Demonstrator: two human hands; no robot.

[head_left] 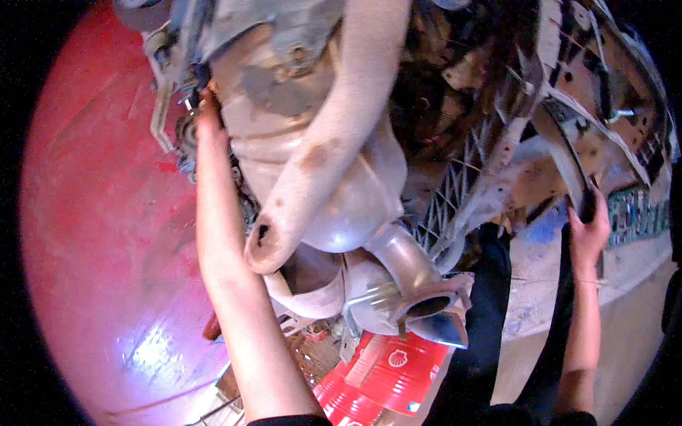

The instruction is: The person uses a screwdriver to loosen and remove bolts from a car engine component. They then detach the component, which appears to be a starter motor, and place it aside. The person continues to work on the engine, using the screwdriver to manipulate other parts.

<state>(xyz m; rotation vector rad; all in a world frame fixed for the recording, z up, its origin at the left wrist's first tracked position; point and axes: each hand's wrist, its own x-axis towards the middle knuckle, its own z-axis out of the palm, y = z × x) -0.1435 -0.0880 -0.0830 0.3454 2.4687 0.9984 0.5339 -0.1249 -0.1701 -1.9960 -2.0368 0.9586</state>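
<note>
My left arm stretches up along the left side of a heap of scrap metal. At its end my left hand [207, 121] is against the edge of the heap, by a dirty round metal part [186, 135]; its fingers are too blurred and hidden to read. Over on the right, my right hand [591, 231] is closed round the lower end of a long, thin dark strip [574, 156], which slants up and left across the scrap. Between my arms lie a thick, rusty, pale pipe [323, 153], a rounded metal shell [348, 216] and a short flanged pipe [412, 273].
A red drum [401, 369] stands below the pipes. Smooth red surface [92, 213] spreads along the left. Beside my right hand is a green circuit board [639, 216]. Rusty sheet metal [526, 177] and a wire lattice [455, 195] jut out at centre right.
</note>
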